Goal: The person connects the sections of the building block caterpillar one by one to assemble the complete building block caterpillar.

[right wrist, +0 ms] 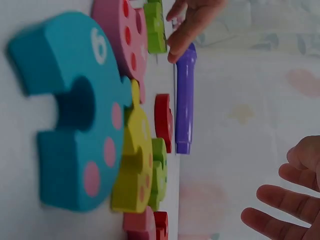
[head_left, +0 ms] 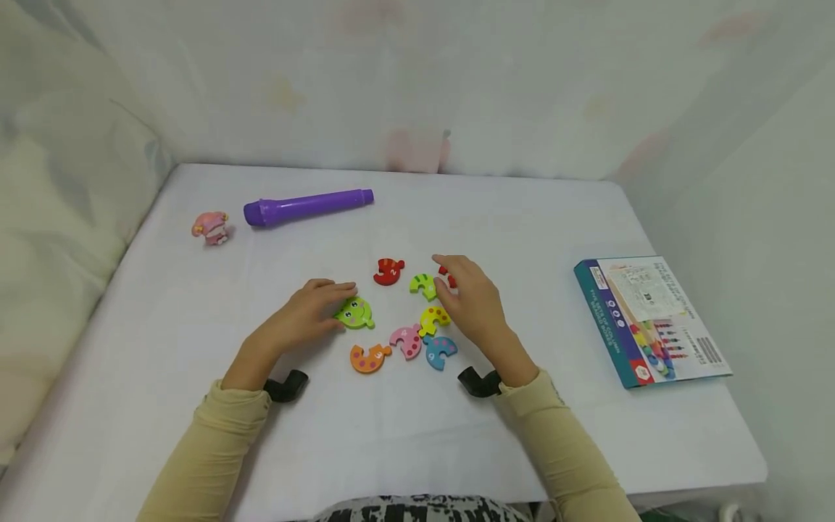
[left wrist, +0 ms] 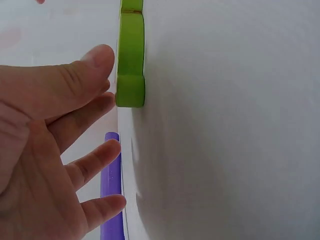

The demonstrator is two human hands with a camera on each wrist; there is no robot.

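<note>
At the center of the frame in the head view, the left hand [head_left: 306,312] lies beside a green smiling-face piece [head_left: 356,313], thumb and fingers around its left end; the digits look extended and the grip loose, though firm contact cannot be told. The right hand [head_left: 476,301], right of center, is released, its fingers relaxed and holding nothing, beside a partly hidden red piece [head_left: 452,281]. Between the hands lie a red piece marked 2 [head_left: 391,273], a green arched piece [head_left: 422,285] and a yellow piece [head_left: 434,319], with a pink piece [head_left: 409,341], a blue piece [head_left: 440,351] and an orange piece [head_left: 369,359] lower down. A purple microphone [head_left: 306,208] and a pink figurine [head_left: 210,228] lie upper left; a box [head_left: 652,322] lies at right on the white table [head_left: 404,449].
</note>
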